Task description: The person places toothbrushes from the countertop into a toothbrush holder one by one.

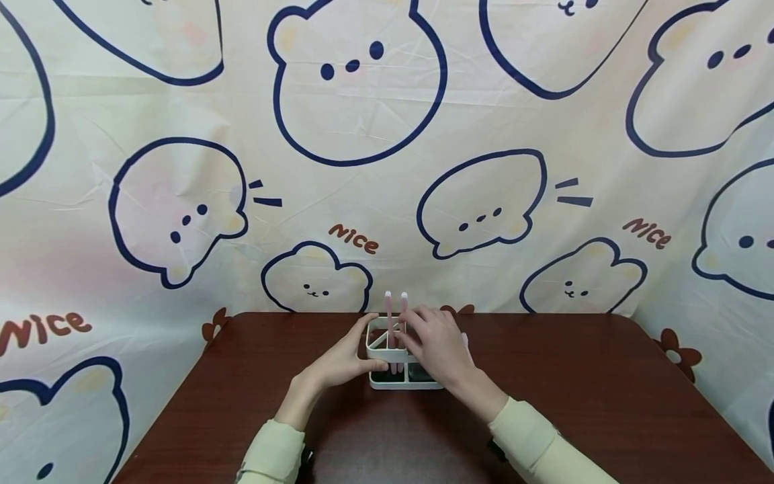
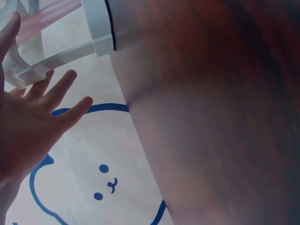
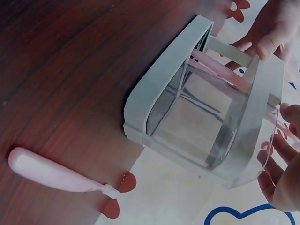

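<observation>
A white toothbrush holder [image 1: 404,386] with a divided top and clear walls stands on the table. Two pink toothbrushes [image 1: 388,309] rise from its left part, white heads up. My left hand [image 1: 338,359] grips the holder's upper rim at the left, thumb in front and a finger behind; in the left wrist view its other fingers spread beneath the rim. Over the right of the holder, my right hand [image 1: 441,343] pinches the right-hand toothbrush [image 1: 404,301] between thumb and index finger. Its other fingers lie close to the rim, hiding much of the holder's right side.
A pink handle [image 3: 54,173] with a narrow white neck lies on the table beside the holder. The dark brown table [image 1: 574,390] ends at a patterned cloth [image 1: 484,282] hung behind it. Both forearms come in from the near edge.
</observation>
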`<state>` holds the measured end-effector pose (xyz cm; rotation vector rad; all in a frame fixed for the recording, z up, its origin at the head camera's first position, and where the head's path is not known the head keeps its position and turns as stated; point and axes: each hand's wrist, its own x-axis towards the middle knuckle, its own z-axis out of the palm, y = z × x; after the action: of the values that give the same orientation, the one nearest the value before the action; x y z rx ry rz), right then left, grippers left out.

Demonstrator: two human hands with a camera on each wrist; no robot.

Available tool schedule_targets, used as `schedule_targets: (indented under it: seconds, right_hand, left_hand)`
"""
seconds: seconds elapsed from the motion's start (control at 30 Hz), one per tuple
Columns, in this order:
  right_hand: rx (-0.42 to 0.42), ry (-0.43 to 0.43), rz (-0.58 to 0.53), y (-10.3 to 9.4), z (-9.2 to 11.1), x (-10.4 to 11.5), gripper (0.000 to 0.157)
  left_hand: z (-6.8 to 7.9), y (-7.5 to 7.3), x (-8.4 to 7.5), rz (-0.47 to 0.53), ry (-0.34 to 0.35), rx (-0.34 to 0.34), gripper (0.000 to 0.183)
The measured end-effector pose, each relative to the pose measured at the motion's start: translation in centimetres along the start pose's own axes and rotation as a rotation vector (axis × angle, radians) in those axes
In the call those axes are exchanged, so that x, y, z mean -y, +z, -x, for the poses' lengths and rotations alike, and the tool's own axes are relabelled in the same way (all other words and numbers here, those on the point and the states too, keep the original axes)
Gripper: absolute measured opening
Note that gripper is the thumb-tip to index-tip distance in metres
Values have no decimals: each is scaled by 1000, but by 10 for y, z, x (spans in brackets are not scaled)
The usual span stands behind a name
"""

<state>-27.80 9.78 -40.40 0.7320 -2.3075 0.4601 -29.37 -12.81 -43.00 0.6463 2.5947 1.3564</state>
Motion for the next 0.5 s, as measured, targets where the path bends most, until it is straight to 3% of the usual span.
schedule_targets:
  seconds: [0.33,0.5]
  right_hand:
    - [-43,1,-49,-10,9,-13,25]
    - [-45,75,-132,-15,13,-21,23]
  left_hand:
    - [0,1,0,-1,-4,-3,93]
    - [2,2,-1,-9,-15,-14,93]
